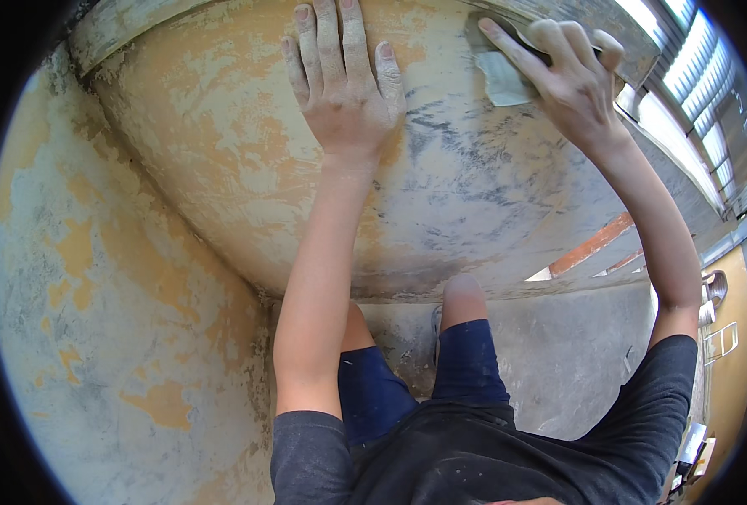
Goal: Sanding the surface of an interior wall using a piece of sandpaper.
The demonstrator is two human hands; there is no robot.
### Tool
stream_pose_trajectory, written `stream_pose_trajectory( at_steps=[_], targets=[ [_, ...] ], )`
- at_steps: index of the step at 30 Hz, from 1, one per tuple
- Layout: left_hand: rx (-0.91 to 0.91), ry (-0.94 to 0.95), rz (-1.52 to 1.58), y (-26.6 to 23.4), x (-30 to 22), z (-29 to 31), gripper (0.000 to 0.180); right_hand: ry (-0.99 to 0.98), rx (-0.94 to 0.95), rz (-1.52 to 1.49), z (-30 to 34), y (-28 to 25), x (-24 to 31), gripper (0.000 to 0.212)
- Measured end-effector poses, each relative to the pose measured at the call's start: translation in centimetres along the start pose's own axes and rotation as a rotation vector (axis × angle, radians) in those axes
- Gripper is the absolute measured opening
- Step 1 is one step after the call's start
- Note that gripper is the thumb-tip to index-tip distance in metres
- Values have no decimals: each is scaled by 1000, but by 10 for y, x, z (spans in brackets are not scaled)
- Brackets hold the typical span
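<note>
My left hand (344, 97) lies flat against the patchy yellow and grey wall (247, 168), fingers spread and coated with pale dust. It holds nothing. Farther right, my right hand (577, 80) is closed round what looks like a putty knife (493, 38), its dark handle mostly hidden in the palm. The index finger stretches along the tool, which rests on the wall surface and is slightly blurred. Just below the tool shows a pale greenish-white patch (505, 82); I cannot tell whether it is blade or filler. Dark grey streaks (474, 160) mark the wall between and below my hands.
A second patchy wall (96, 295) meets this one in a corner at the left. A ledge (138, 34) runs along the top. Low at the right, an opening shows an orange-brown bar (592, 244). Grey concrete floor (558, 353) lies beneath my legs.
</note>
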State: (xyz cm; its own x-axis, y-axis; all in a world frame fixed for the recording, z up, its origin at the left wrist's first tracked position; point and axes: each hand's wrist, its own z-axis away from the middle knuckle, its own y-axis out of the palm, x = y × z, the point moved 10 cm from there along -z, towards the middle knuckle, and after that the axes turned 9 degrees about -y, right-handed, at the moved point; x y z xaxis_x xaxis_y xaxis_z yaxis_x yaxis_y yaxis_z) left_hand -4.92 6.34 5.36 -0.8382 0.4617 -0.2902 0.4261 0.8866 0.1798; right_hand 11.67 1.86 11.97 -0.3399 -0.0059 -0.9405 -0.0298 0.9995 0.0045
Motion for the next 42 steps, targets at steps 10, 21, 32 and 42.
stream_pose_trajectory(
  at_steps=[10,21,32,42],
  targets=[
    [12,2,-2,-5,5,1,54,62,-1,-113,-6,-10,-1,36],
    [16,5,5,-5,9,2,55,-8,116,-81,8,11,3,59],
    [4,15,14,-5,5,1,54,10,-42,-81,-29,-8,6,33],
    [-7,-7,47,-2,3,3,54,38,-133,-61,-45,-2,14,31]
  ],
)
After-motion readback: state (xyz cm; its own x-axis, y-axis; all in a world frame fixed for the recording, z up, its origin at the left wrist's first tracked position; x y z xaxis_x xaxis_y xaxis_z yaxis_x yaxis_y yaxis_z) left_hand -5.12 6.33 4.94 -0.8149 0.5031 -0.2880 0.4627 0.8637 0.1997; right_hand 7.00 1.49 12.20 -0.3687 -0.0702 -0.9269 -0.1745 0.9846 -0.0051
